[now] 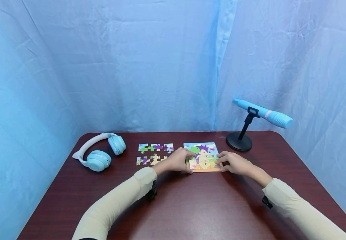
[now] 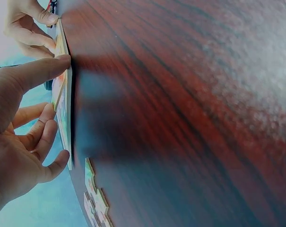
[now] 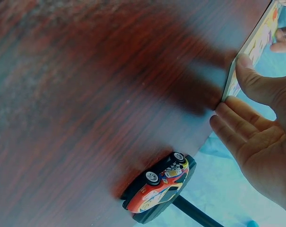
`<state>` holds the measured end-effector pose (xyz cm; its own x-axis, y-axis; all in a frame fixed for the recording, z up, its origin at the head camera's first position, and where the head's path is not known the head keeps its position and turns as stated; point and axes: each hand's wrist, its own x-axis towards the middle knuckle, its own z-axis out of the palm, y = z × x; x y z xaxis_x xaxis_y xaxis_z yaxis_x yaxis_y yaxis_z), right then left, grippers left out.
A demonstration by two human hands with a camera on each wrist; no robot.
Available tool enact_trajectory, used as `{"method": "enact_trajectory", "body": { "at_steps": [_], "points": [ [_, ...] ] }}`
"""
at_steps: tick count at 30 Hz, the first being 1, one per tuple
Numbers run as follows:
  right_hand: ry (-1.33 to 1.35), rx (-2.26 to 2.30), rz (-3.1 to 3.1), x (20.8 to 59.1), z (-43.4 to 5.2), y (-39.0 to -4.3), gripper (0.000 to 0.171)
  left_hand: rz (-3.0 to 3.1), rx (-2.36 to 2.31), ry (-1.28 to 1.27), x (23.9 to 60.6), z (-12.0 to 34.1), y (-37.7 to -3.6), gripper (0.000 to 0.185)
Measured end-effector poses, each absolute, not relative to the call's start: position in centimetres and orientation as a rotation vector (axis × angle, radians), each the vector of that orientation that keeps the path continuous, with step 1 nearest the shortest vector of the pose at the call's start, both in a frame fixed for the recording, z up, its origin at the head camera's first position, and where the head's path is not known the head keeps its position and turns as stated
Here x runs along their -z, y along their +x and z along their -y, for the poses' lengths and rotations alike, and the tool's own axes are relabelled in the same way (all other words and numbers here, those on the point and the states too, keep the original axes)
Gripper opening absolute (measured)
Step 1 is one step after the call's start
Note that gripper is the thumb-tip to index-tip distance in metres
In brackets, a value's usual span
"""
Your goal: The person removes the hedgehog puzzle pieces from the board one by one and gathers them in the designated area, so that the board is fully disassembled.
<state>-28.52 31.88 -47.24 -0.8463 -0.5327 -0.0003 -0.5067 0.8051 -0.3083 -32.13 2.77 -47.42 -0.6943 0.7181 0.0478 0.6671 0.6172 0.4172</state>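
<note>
A square jigsaw puzzle board (image 1: 204,166) with a cartoon picture lies on the table between both hands. My left hand (image 1: 179,160) holds its left side, with the thumb (image 2: 62,61) on the front edge. In the left wrist view, that hand's bent fingers touch a thin sheet-like piece (image 2: 59,96), tilted up slightly from the board. My right hand (image 1: 236,162) grips the right side, its thumb (image 3: 245,64) on the near corner and fingers around the edge. Left of the board lie several loose jigsaw pieces (image 1: 155,146) in two rows, partly hidden by the left hand.
Blue-and-white headphones (image 1: 99,160) rest at the table's left. A blue microphone (image 1: 266,113) sits on a black stand (image 1: 239,141) at the back right. In the right wrist view, a red toy car (image 3: 157,189) is by the stand's base. Blue curtains surround the table.
</note>
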Motion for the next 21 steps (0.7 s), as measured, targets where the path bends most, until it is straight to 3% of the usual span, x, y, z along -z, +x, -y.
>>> {"method": "enact_trajectory", "body": {
  "at_steps": [6, 14, 21],
  "points": [
    [-0.839, 0.464, -2.901, 47.27, -31.92, -28.45, 0.031, -2.667, -0.677, 1.149, 47.4, -2.59, -32.08, 0.071],
    [-0.83, 0.477, -2.891, 47.22, -31.96, -28.52, 0.031, -2.634, -0.733, 1.157, 46.94, -2.51, -32.27, 0.058],
    [-0.819, 0.475, -2.889, 47.22, -31.95, -28.54, 0.031, -2.606, -0.742, 1.155, 46.73, -2.64, -32.38, 0.062]
  ]
}}
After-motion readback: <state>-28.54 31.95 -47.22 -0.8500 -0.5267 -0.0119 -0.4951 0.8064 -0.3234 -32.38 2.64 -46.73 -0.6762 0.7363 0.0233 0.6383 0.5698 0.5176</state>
